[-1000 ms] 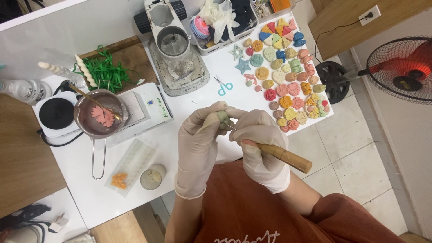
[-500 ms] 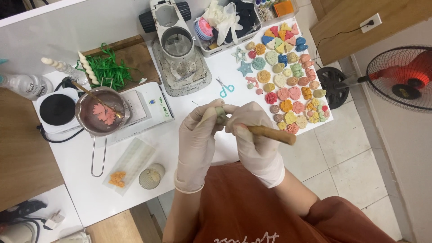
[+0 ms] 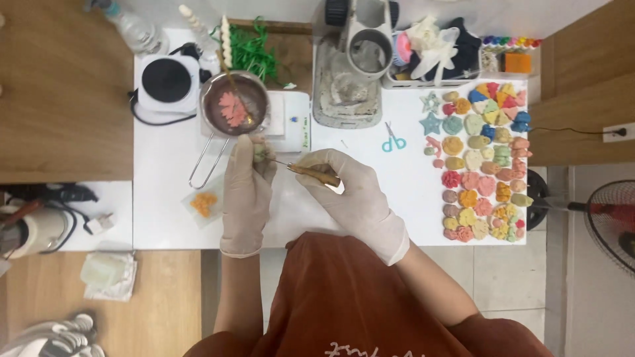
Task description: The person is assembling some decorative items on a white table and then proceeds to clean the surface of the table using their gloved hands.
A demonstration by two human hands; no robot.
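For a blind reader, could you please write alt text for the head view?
Seen from above, a gloved left hand holds a small green piece while the right hand pokes it with a wooden-handled pick over a white table, beside a pan and rows of coloured shapes.

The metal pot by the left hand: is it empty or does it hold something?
Not empty. The metal pot holds dark liquid with a pink flower-shaped piece in it.
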